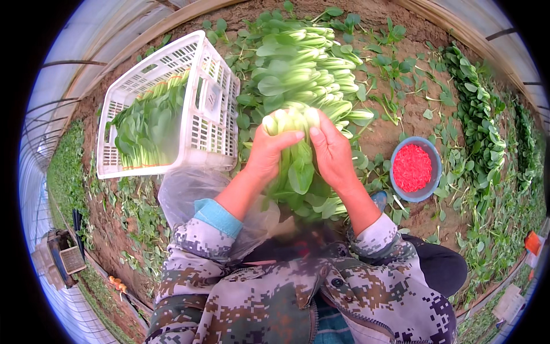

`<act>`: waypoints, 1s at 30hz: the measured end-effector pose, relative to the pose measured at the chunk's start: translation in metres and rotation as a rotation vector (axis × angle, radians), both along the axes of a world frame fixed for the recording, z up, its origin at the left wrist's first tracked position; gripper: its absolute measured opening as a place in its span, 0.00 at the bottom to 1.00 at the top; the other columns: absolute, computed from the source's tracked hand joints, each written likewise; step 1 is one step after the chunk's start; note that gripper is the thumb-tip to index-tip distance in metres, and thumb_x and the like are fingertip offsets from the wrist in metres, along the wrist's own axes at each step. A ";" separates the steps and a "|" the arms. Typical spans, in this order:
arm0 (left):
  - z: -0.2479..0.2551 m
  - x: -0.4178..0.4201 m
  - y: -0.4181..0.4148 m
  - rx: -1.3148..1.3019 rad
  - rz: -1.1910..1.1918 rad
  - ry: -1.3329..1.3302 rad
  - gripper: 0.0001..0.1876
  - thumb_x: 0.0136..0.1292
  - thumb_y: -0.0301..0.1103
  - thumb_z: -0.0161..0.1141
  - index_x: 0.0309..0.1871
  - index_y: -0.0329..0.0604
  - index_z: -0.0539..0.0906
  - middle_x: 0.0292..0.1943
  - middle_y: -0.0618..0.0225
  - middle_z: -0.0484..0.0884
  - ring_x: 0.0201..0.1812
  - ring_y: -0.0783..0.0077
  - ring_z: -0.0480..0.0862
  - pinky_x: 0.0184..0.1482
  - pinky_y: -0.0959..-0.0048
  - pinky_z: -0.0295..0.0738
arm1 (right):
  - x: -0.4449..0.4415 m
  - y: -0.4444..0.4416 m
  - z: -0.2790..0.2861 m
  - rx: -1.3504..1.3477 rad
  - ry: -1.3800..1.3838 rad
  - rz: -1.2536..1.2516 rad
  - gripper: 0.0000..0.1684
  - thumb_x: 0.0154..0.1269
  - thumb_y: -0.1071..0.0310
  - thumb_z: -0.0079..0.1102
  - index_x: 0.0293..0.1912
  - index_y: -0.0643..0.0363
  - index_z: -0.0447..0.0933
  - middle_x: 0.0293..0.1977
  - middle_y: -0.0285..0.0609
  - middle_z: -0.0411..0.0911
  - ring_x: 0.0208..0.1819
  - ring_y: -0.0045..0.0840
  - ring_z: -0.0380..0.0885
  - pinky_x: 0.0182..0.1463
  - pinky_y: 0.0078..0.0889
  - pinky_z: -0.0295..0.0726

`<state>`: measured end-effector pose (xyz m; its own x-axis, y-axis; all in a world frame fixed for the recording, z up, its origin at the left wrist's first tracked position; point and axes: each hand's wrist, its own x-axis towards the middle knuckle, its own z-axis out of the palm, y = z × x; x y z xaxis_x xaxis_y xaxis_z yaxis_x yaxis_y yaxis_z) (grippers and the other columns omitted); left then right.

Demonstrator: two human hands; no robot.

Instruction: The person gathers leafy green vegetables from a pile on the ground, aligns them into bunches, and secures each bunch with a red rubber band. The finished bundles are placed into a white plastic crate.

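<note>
A bunch of leafy greens [296, 159] with pale green stems hangs between both hands, stem ends up and leaves down. My left hand [270, 148] grips it from the left, thumb across the stems. On the right side my right hand [333, 150] closes round the same bunch. Behind the hands lies a long pile of greens [318, 73], pale stem ends mostly to the right. At the left a white plastic crate [210, 124] rests tilted on its side, holding bundled greens [150, 124] with orange bands. A blue bowl [416, 198] of red bands or strips [411, 167] stands at the right.
Clear plastic sheeting [193, 189] lies beside the left forearm. Another row of cut greens [477, 116] runs along the right. Loose leaves and small plants are scattered over the soil [386, 120]. A greenhouse frame arches around, with a boxy device [60, 258] at the far left.
</note>
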<state>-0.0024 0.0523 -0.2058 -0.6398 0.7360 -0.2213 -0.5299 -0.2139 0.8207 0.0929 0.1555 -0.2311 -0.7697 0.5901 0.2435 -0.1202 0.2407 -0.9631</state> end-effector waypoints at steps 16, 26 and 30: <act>-0.004 0.001 -0.006 -0.037 0.003 0.119 0.26 0.51 0.25 0.65 0.54 0.39 0.69 0.46 0.67 0.77 0.47 0.74 0.78 0.52 0.73 0.73 | 0.004 -0.002 0.026 0.429 -0.065 0.005 0.23 0.61 0.65 0.57 0.54 0.64 0.68 0.40 0.50 0.74 0.42 0.46 0.74 0.44 0.42 0.73; 0.001 0.004 -0.003 -0.064 -0.007 0.121 0.22 0.51 0.25 0.67 0.51 0.39 0.74 0.42 0.71 0.78 0.45 0.79 0.77 0.50 0.77 0.72 | -0.002 -0.001 0.006 0.246 0.012 0.028 0.21 0.65 0.64 0.53 0.56 0.60 0.69 0.41 0.51 0.76 0.43 0.47 0.76 0.46 0.41 0.74; -0.010 0.003 0.002 -0.069 0.063 0.073 0.20 0.52 0.23 0.66 0.50 0.38 0.75 0.43 0.71 0.80 0.44 0.77 0.78 0.50 0.77 0.73 | -0.004 0.003 0.014 0.365 -0.195 0.044 0.20 0.67 0.59 0.49 0.54 0.57 0.71 0.37 0.48 0.76 0.40 0.46 0.76 0.42 0.44 0.74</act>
